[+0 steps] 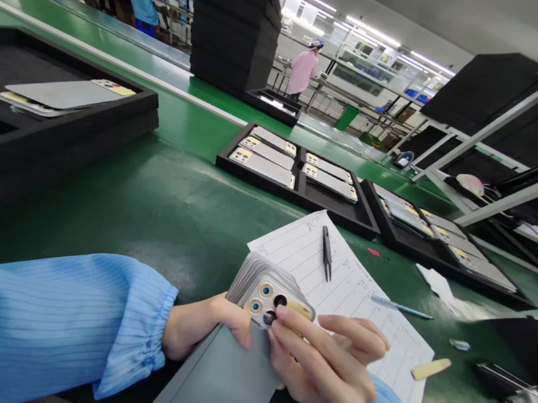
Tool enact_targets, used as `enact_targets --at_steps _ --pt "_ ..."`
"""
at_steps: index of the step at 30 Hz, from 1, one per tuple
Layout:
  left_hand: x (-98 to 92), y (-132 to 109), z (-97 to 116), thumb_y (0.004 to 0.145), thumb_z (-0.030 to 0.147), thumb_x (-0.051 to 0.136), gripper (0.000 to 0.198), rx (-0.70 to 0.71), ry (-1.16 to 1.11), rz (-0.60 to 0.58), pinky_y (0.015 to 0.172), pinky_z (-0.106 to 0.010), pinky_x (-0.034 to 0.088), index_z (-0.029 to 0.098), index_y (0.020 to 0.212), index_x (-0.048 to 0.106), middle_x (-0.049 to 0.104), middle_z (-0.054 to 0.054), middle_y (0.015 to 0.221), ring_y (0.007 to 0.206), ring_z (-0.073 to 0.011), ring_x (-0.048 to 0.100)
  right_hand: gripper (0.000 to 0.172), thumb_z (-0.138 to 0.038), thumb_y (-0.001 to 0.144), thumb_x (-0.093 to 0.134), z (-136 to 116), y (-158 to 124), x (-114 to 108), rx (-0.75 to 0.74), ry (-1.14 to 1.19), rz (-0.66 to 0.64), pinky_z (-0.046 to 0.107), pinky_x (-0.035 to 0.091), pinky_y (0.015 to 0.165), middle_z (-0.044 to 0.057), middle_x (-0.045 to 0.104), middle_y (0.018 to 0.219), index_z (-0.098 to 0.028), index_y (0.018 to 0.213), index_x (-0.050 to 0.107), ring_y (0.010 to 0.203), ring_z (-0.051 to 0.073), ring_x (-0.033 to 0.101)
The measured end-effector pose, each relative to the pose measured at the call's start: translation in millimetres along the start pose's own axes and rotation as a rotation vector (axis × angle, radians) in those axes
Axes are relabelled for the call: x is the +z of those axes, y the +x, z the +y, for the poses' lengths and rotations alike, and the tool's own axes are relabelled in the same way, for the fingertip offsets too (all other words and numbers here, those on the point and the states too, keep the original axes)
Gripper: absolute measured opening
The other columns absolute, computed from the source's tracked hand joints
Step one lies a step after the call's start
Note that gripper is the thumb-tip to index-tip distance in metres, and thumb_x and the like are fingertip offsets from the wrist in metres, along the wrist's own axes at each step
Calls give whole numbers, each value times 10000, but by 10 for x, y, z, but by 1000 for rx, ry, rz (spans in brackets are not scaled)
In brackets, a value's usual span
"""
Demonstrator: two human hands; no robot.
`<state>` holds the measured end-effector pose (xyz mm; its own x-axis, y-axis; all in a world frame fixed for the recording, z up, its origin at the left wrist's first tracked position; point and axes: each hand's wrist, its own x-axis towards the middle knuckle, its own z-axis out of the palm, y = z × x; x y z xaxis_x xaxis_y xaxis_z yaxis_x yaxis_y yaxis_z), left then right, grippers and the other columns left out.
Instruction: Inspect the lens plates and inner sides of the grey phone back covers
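My left hand [207, 324] is wrapped around the edge of a fanned stack of grey phone back covers [227, 380], its thumb lying across the top one. That top cover has a camera area [262, 298] with several round lens openings, two of them dark, and a yellowish film. At the lower dark opening, my right hand [327, 355] has its thumb and index fingertips pinched together against the cover. Whatever sits between those fingertips is too small to make out. The other right fingers are curled back above the cover's edge.
A printed sheet [287, 245] with black tweezers [326, 254] and a blue pen [402, 307] lies ahead. Black foam trays of covers stand at left [146, 106], centre [337, 222] and right [465, 274]. A stacked black tower [229, 27] rises behind. Other people work in the background.
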<state>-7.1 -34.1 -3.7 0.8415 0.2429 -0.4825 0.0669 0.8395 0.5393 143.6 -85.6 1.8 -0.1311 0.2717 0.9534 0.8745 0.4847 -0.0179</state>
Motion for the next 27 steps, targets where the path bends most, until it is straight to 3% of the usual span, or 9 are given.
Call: enact_targets --at_steps 3,6,11,27 --pt "9 -2 8 456 141 504 368 -12 16 -2 483 -221 346 119 807 614 591 -14 530 512 -132 521 194 -210 692 668 4 -20 -1 24 23 65 328 285 515 -73 682 536 -233 501 651 571 143 459" --pt "16 -2 9 449 138 506 360 -17 16 3 481 -223 342 122 792 614 591 -12 538 507 -130 519 132 -210 675 690 11 -35 -6 -21 24 0 328 298 530 -75 700 576 -230 546 674 592 148 476" --pt "24 -1 9 435 136 509 361 -18 15 35 472 -219 333 116 781 609 590 -16 535 493 -125 509 140 -191 666 694 13 -39 -4 -14 36 42 328 292 524 -69 700 563 -214 530 671 581 145 473" --pt "39 -11 23 435 138 513 337 -18 28 25 517 -229 386 118 756 616 593 -10 526 499 -117 515 82 -183 657 698 13 -44 -54 -5 22 -68 329 307 533 -67 709 615 -233 598 670 614 161 470"
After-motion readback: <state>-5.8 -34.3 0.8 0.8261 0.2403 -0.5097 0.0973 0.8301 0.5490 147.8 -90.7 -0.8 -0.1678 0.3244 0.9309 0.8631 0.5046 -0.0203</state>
